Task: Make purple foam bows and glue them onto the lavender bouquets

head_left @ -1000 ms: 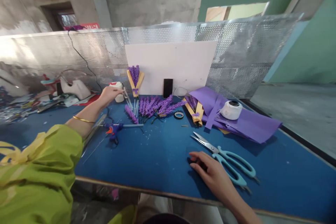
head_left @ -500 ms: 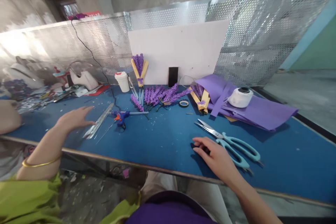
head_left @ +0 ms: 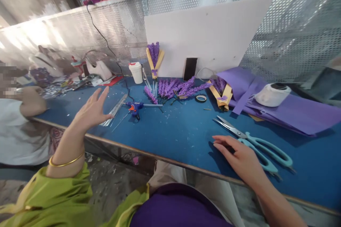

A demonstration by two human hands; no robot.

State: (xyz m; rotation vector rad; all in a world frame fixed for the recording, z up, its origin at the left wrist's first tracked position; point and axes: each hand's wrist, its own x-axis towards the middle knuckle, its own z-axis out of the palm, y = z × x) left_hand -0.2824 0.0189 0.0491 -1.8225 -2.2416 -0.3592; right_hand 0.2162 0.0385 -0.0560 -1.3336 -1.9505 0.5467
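Observation:
My left hand [head_left: 92,111] is raised over the table's left part, fingers spread and nothing in it. Just right of it lies a bundle of thin metal wires [head_left: 114,110]. Beside the wires is a blue glue gun [head_left: 135,107] with a glue stick in its back. My right hand [head_left: 237,152] rests low at the table's front, fingers loosely curled with a gap to the thumb and nothing seen in it. Large scissors [head_left: 241,134] with light blue handles lie next to it, blades apart. Purple lavender stems [head_left: 170,90] lie in a pile at the middle back.
At the back stand a white cup [head_left: 136,72], a small wrapped lavender bouquet [head_left: 154,60] and a phone [head_left: 190,69]. A tape roll [head_left: 200,98], another bouquet [head_left: 221,95], purple wrapping sheets [head_left: 301,115] and white twine [head_left: 273,95] lie rightward. Another person's arm [head_left: 33,101] is at far left.
The view has swung to the left and down. My left hand has lifted and spread its fingers. The right hand stays by the scissors.

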